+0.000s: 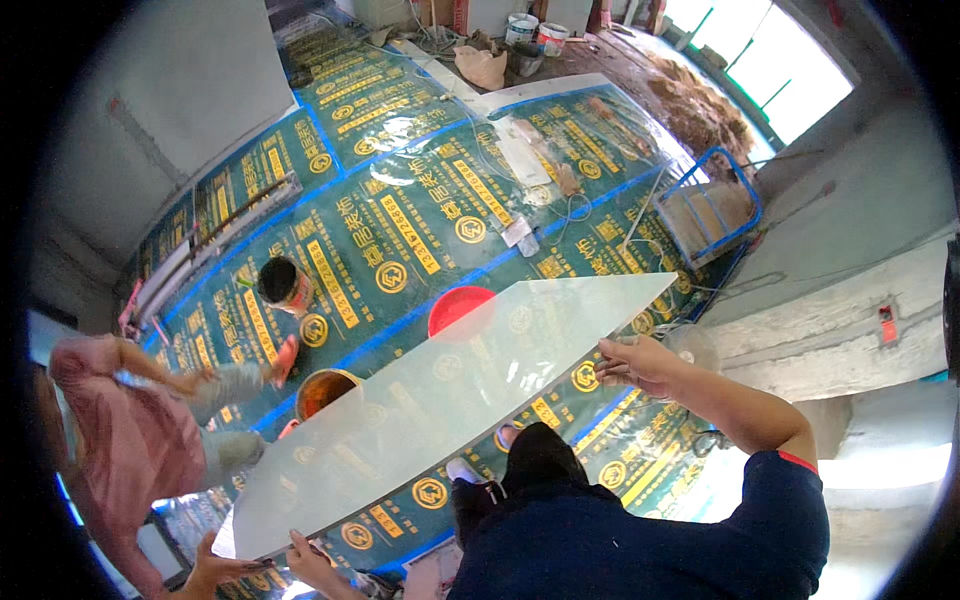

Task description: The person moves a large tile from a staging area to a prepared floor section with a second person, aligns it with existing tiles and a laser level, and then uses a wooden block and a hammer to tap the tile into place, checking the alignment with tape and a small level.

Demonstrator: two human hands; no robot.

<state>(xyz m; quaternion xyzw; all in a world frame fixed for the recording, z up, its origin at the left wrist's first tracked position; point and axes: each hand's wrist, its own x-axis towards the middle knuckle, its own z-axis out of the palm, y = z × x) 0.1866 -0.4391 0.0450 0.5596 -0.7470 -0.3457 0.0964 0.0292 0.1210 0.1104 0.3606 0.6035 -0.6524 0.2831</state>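
Observation:
A large pale, glossy panel stretches diagonally across the middle, its surface faintly showing shapes of the floor covering. At its right end, my right hand grips the near edge, thumb above and fingers curled below. My left hand pinches the same long edge near the lower left corner; part of that forearm is hidden. A co-worker's hand holds the panel's left end close to mine. The co-worker, in a pink shirt, leans in from the left.
Beyond the panel are a red basin, a dark bucket and an orange-brown bucket, partly covered by it. Green printed sheeting covers the floor. A blue-framed trolley stands at the right wall; long strips lie left.

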